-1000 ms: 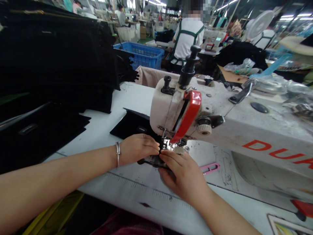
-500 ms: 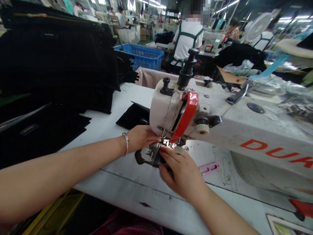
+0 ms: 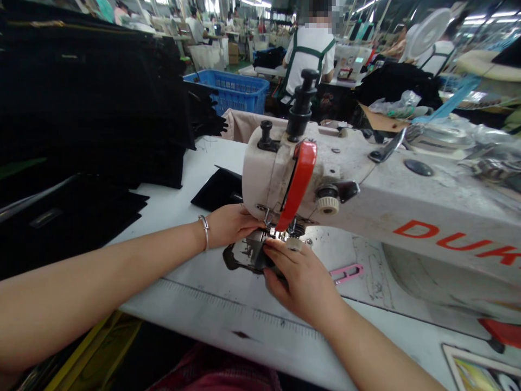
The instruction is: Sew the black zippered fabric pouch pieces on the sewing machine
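Note:
The white sewing machine (image 3: 280,163), with a red lever guard, stands before me, its needle area lit. My left hand (image 3: 230,224), wearing a bracelet at the wrist, is left of the presser foot (image 3: 273,232), fingers pressed together. A black fabric piece (image 3: 217,189) runs from behind that hand under the machine head; the fingers appear closed on its edge, mostly hidden. My right hand (image 3: 303,279) lies in front of the needle, fingers stretched flat by the metal plate (image 3: 248,250), thumb apart. Something dark shows under its palm side, too hidden to identify.
A pink thread snipper (image 3: 347,273) lies right of my right hand. Stacked black fabric panels (image 3: 93,108) fill the left side. Behind the table stand a blue basket (image 3: 240,92) and a person (image 3: 309,60) in a white shirt. A ruler scale (image 3: 228,307) marks the table front.
The view has shifted slightly, so the machine appears a little further left and higher. Both hands keep nearly the same places beside the presser foot.

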Demonstrator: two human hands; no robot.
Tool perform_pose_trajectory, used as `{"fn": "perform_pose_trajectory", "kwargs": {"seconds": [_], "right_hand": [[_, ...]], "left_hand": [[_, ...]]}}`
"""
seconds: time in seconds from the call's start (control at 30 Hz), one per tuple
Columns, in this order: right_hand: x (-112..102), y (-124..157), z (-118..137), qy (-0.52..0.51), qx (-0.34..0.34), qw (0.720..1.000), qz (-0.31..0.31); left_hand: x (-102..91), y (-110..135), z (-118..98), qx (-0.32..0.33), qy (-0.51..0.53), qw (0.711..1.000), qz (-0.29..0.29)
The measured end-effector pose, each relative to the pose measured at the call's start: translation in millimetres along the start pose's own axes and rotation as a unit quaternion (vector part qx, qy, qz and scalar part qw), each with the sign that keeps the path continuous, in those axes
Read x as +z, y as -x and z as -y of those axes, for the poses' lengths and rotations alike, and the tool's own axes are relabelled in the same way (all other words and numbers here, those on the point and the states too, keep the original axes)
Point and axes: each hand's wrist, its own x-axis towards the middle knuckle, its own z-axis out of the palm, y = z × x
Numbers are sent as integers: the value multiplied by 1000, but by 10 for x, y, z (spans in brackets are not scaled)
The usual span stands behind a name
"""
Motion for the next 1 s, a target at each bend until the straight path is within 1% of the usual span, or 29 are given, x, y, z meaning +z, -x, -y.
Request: {"fn": "perform_pose_trajectory", "kwargs": {"seconds": [0.13, 0.3, 0.4, 0.67, 0.77, 0.87, 1.0], "right_hand": [[5, -5, 2, 1, 1, 1000, 3], [-7, -6, -3, 1, -9, 1000, -3], [-5, -10, -3, 1, -14, 1000, -9], [14, -1, -4, -1, -13, 1000, -14], [8, 7, -7, 2, -15, 1000, -11], [7, 7, -5, 7, -14, 1000, -9], [14, -3, 3, 7, -14, 1000, -8]], "left_hand": [[-103, -6, -147, -32, -40, 998, 23], [-168, -30, -389, -14, -67, 996, 64], [-183, -38, -450, -18, -74, 995, 71], [-290, -55, -331, -39, 12, 998, 53], [-266, -20, -312, -41, 13, 998, 41], [-237, 7, -290, -42, 16, 998, 45], [-239, -9, -264, -66, 13, 996, 50]]}}
